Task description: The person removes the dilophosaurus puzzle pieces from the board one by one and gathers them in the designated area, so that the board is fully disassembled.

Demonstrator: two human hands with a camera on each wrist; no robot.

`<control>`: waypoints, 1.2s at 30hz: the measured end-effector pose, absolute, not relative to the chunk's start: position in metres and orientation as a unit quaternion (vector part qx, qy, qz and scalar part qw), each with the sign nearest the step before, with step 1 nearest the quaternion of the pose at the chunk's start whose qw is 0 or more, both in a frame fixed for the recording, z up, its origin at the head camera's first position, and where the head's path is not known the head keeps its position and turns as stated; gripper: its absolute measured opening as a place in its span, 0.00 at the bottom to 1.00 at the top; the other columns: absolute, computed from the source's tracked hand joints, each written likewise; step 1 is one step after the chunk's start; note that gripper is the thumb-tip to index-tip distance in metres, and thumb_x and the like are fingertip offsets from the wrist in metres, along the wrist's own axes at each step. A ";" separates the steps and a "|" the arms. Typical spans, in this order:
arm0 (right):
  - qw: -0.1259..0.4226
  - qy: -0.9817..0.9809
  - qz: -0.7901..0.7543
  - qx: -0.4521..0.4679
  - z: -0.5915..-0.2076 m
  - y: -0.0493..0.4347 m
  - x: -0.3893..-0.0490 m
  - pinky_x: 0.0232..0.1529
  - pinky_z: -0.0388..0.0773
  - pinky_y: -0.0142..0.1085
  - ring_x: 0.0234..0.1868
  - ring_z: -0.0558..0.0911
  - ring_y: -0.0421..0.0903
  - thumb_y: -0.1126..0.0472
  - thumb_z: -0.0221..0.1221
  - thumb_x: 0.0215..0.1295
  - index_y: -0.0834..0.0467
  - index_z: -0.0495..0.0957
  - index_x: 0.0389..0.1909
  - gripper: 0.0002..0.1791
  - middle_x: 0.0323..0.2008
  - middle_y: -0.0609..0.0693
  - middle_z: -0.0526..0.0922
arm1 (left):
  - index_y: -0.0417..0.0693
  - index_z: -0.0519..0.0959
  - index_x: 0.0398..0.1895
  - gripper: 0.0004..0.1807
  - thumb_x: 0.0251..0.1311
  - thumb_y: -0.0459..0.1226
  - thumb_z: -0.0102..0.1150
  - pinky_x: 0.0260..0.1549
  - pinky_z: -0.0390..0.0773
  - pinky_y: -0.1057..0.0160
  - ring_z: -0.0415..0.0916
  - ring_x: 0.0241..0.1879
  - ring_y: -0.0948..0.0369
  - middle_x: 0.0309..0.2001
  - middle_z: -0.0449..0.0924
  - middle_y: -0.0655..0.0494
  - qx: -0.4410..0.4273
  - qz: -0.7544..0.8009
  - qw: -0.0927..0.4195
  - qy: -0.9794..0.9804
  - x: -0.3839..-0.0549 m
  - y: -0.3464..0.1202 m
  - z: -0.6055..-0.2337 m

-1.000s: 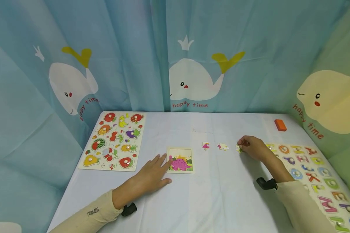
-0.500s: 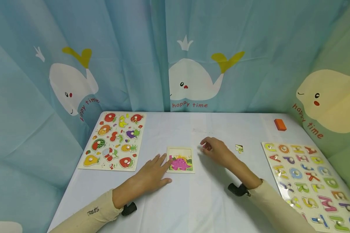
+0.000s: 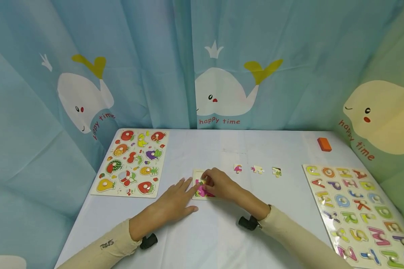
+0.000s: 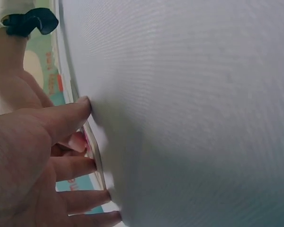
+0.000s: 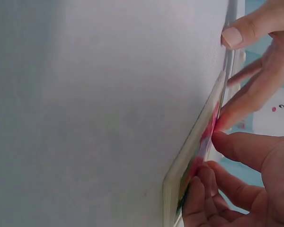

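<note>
A small jigsaw puzzle (image 3: 202, 192) with a pink dinosaur lies in a pale frame, partly covered by both hands. My left hand (image 3: 171, 203) lies flat at its left side, fingers straight, index fingertip over the frame's left part. My right hand (image 3: 223, 185) bends over the puzzle, thumb and fingertips at its surface. In the right wrist view the right thumb (image 5: 239, 144) meets the puzzle close to the left index finger; I cannot tell whether a piece is pinched. To the right lie a pink piece (image 3: 237, 169), a pale piece (image 3: 257, 169) and a green-and-white piece (image 3: 277, 171).
A fruit peg board (image 3: 161, 164) lies at the left of the white table (image 3: 188, 239). On the right is a letter peg board (image 3: 331, 220), with an orange block (image 3: 324, 144) behind it. Blue curtains (image 3: 155, 67) with whales hang around the table.
My right hand has left the green-and-white piece, passed left over the other loose pieces and come down on the dinosaur puzzle. The left hand has stayed in place.
</note>
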State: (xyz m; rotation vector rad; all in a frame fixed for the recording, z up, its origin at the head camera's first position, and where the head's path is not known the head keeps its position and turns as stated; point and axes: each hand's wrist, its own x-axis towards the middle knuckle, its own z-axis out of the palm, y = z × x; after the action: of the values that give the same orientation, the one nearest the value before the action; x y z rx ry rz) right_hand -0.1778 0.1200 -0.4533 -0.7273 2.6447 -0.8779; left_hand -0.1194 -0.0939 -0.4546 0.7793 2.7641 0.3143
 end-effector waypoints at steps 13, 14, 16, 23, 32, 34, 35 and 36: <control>0.129 0.924 -0.268 -0.240 -0.451 0.112 -0.176 0.46 0.84 0.37 0.39 0.78 0.43 0.66 0.71 0.67 0.62 0.81 0.50 0.14 0.39 0.51 0.79 | 0.48 0.68 0.79 0.38 0.72 0.52 0.65 0.70 0.72 0.39 0.63 0.77 0.39 0.79 0.63 0.38 0.304 0.113 0.132 0.937 -0.109 -0.103 -0.449; 0.130 0.925 -0.264 -0.241 -0.450 0.112 -0.176 0.47 0.85 0.37 0.39 0.78 0.43 0.66 0.71 0.67 0.62 0.81 0.50 0.14 0.39 0.51 0.79 | 0.48 0.68 0.79 0.37 0.72 0.52 0.65 0.69 0.73 0.39 0.63 0.77 0.39 0.79 0.63 0.38 0.305 0.115 0.130 0.936 -0.109 -0.104 -0.449; 0.128 0.926 -0.258 -0.245 -0.449 0.111 -0.176 0.48 0.85 0.37 0.39 0.79 0.43 0.66 0.71 0.66 0.62 0.81 0.50 0.15 0.40 0.51 0.79 | 0.48 0.68 0.79 0.37 0.72 0.51 0.65 0.69 0.73 0.39 0.63 0.77 0.39 0.79 0.63 0.38 0.306 0.119 0.128 0.936 -0.108 -0.104 -0.448; 0.111 0.924 -0.256 -0.260 -0.451 0.110 -0.176 0.51 0.87 0.39 0.42 0.80 0.44 0.67 0.72 0.65 0.61 0.78 0.50 0.16 0.42 0.53 0.79 | 0.48 0.69 0.79 0.37 0.72 0.51 0.66 0.70 0.72 0.39 0.62 0.78 0.39 0.80 0.62 0.38 0.299 0.129 0.139 0.935 -0.107 -0.105 -0.446; 0.107 0.920 -0.287 -0.244 -0.455 0.113 -0.175 0.45 0.85 0.35 0.37 0.79 0.42 0.68 0.69 0.68 0.60 0.77 0.52 0.15 0.38 0.49 0.81 | 0.47 0.69 0.79 0.37 0.72 0.50 0.66 0.70 0.72 0.39 0.61 0.78 0.39 0.80 0.62 0.38 0.297 0.132 0.142 0.935 -0.107 -0.104 -0.445; 0.101 0.917 -0.290 -0.252 -0.456 0.114 -0.175 0.45 0.85 0.35 0.37 0.79 0.42 0.69 0.68 0.69 0.60 0.77 0.50 0.13 0.38 0.49 0.81 | 0.48 0.69 0.79 0.37 0.71 0.50 0.66 0.70 0.72 0.39 0.61 0.78 0.39 0.80 0.62 0.38 0.296 0.132 0.143 0.935 -0.107 -0.104 -0.445; 0.098 0.915 -0.292 -0.259 -0.456 0.114 -0.175 0.45 0.85 0.35 0.37 0.79 0.42 0.69 0.67 0.70 0.61 0.78 0.49 0.11 0.38 0.50 0.81 | 0.48 0.69 0.79 0.37 0.71 0.50 0.66 0.70 0.72 0.39 0.62 0.78 0.39 0.80 0.62 0.38 0.296 0.132 0.143 0.935 -0.107 -0.104 -0.445; 0.095 0.914 -0.293 -0.265 -0.456 0.115 -0.175 0.45 0.84 0.34 0.37 0.79 0.42 0.69 0.67 0.70 0.60 0.78 0.48 0.10 0.38 0.50 0.81 | 0.48 0.69 0.79 0.37 0.71 0.50 0.66 0.70 0.72 0.39 0.62 0.78 0.39 0.80 0.62 0.38 0.296 0.131 0.143 0.935 -0.107 -0.104 -0.444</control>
State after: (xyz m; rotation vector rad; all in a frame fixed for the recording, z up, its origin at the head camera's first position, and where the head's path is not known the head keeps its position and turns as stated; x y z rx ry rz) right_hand -0.1750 0.1148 -0.4558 -0.7852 2.7084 -0.8686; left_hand -0.1074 -0.1040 -0.4445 0.8547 2.6984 0.3775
